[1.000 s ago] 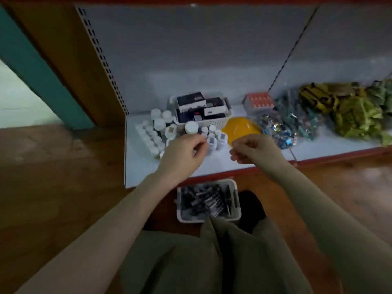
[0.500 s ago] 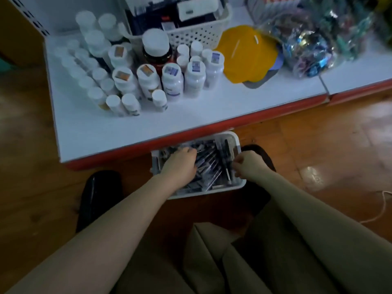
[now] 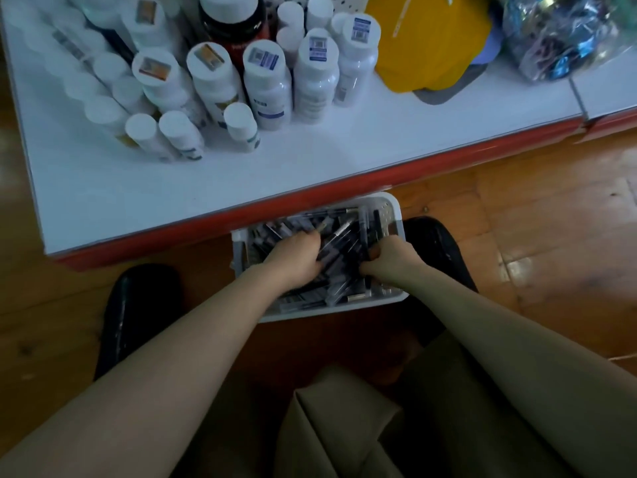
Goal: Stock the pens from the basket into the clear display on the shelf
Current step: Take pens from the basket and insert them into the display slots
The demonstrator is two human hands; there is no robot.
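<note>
A white plastic basket stands on the wooden floor between my feet, its far end tucked under the shelf's red front edge. It holds several dark and clear pens in a loose pile. My left hand is down in the left half of the basket, fingers curled into the pens. My right hand is in the right half, and its fingers grip a few dark pens. The clear display is out of view.
The white shelf with its red edge hangs over the basket. On it stand several white bottles, a yellow cap and a bag of shiny packets. Black shoes flank the basket.
Both hands came down from the shelf into the basket on the floor and now dig deeper among the pens. The view has tilted down and moved closer.
</note>
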